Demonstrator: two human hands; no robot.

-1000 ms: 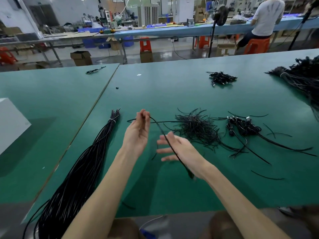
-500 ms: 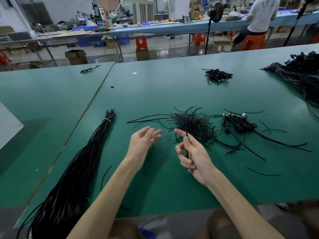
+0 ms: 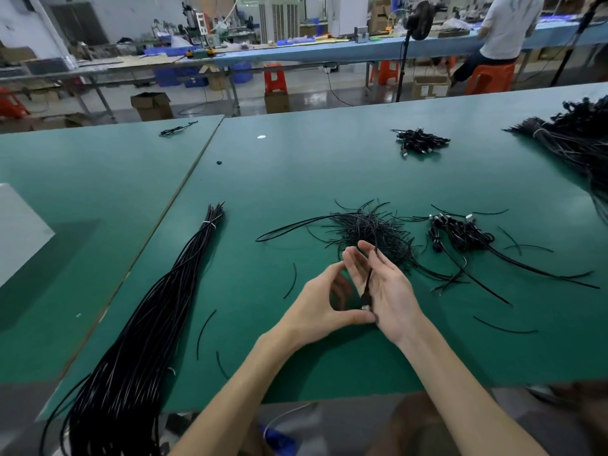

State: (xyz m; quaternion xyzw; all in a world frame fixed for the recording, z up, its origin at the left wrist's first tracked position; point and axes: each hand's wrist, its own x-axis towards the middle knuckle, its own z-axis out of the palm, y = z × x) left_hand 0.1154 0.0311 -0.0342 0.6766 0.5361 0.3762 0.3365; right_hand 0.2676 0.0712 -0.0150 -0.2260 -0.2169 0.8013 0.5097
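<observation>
My hands meet over the green table (image 3: 329,166) near its front edge. A thin black cable (image 3: 371,274) runs down my right hand's (image 3: 391,291) upturned palm, whose fingers are nearly straight. Its metal plug (image 3: 366,305) sits at the heel of that palm. My left hand (image 3: 316,307) is curled, and its thumb tip pinches at the plug. The rest of the cable rises past my right fingertips and loops left over the table to about (image 3: 263,239).
A pile of short black ties (image 3: 371,232) lies just behind my hands, with coiled cables (image 3: 460,233) to its right. A long tied cable bundle (image 3: 184,274) runs along the left. More cable piles (image 3: 421,141) (image 3: 579,143) lie farther back. A white box (image 3: 19,232) stands at the far left.
My hands were apart with the left hand open. They have come together, my right palm has opened with the cable across it, and my left thumb has reached the plug.
</observation>
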